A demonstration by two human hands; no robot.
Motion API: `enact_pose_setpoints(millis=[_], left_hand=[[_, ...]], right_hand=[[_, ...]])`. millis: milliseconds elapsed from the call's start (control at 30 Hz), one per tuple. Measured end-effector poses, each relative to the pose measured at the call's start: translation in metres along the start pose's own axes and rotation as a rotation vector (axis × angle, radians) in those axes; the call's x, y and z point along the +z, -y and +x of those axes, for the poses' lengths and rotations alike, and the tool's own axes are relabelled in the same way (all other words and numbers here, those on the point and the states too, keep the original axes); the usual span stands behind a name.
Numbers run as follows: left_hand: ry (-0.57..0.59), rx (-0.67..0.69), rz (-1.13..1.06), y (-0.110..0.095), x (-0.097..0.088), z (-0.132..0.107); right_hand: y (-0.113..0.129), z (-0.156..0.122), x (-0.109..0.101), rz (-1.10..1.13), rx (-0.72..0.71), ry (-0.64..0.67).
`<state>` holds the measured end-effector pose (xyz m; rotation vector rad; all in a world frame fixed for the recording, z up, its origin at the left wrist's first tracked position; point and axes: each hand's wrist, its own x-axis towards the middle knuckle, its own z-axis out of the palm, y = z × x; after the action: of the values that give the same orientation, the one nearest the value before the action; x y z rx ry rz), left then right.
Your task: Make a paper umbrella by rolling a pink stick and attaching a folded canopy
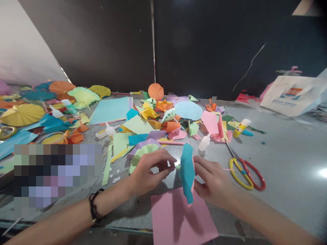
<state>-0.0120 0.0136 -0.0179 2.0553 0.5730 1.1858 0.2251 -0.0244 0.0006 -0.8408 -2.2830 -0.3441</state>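
A blue and pink paper umbrella [187, 172] is held on edge above the tabletop, its blue face turned to the left. My right hand [211, 177] grips it from the pink side, and the fingertips are partly hidden behind the paper. From the blue face's middle sticks out a small light green paper tip [178, 167]. The thumb and forefinger of my left hand [153, 168] are closed in a pinch at its end. Underneath lies a pink sheet [176, 217], which reaches over the table's front edge.
Red and yellow scissors [246, 173] lie at the right, beside a glue stick [241, 128]. A small white bottle [204, 142] stands ahead of my hands. Coloured paper scraps [138, 125] cover the middle; several paper umbrellas [22, 114] are at the left. A tote bag [288, 97] sits far right.
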Motion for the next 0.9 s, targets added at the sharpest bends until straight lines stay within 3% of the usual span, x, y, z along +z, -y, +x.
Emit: enact_pose_setpoints(millis=[333, 533, 633, 800, 900], left_hand=[[0.047, 0.081, 0.019, 0.0001, -0.0001, 0.0], [0.037, 0.198, 0.086, 0.0015, -0.0006, 0.0021], [0.017, 0.153, 0.053, -0.0014, -0.0007, 0.0033], [-0.011, -0.047, -0.077, -0.0012, 0.0009, 0.0035], [-0.023, -0.072, -0.122, -0.0005, 0.0008, 0.004]], right_hand=[[0.0032, -0.0012, 0.0, 0.0, -0.011, -0.008], [0.0033, -0.0021, 0.0013, 0.031, 0.019, 0.018], [0.0036, -0.0022, 0.0024, 0.041, 0.027, 0.021], [0.004, -0.0002, 0.0028, 0.024, 0.018, 0.017], [0.0035, -0.0003, 0.0019, 0.042, 0.024, 0.019]])
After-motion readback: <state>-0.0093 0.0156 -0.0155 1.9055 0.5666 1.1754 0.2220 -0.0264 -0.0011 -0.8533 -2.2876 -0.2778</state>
